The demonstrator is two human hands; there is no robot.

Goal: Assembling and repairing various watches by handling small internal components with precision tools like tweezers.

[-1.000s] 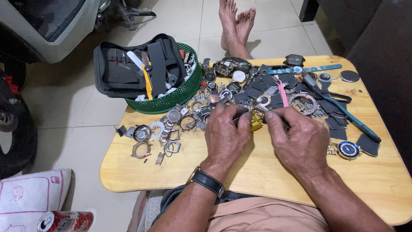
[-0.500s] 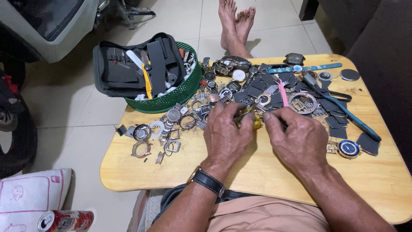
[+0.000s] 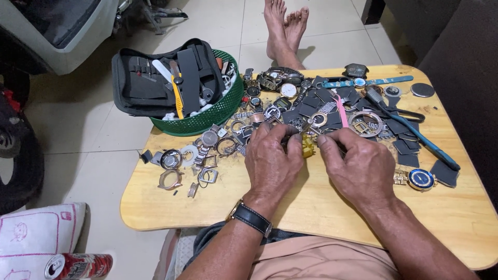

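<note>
- Yellow, small and blocky, a plastic-looking piece (image 3: 308,147) sits on the pale wooden low table (image 3: 321,207), wedged between the two hands near the table's middle.
- Left hand (image 3: 272,161), a black-strapped wristwatch (image 3: 251,218) on its wrist, lies knuckles-up with fingers curled, fingertips pressed against the yellow piece's left side; whether it truly pinches it cannot be told.
- Right hand (image 3: 363,166) mirrors it from the other side, fingers bunched together, thumb and forefinger pinched toward the piece; what they hold is hidden.
- Just beyond the fingertips spreads a heap of loose watch cases, round dials and metal bracelets (image 3: 259,116), with dark square leather scraps (image 3: 316,98) and a pink strap (image 3: 342,109).
- A blue-handled long tool (image 3: 430,145) lies diagonally to the right, a blue-faced round watch (image 3: 421,179) beside the right hand.
- At far left, a green mesh plastic basket (image 3: 218,111) carries a black zipped tool pouch (image 3: 155,78).
- Another person's bare feet (image 3: 284,26) rest on the tiled floor (image 3: 332,36) past the table.
</note>
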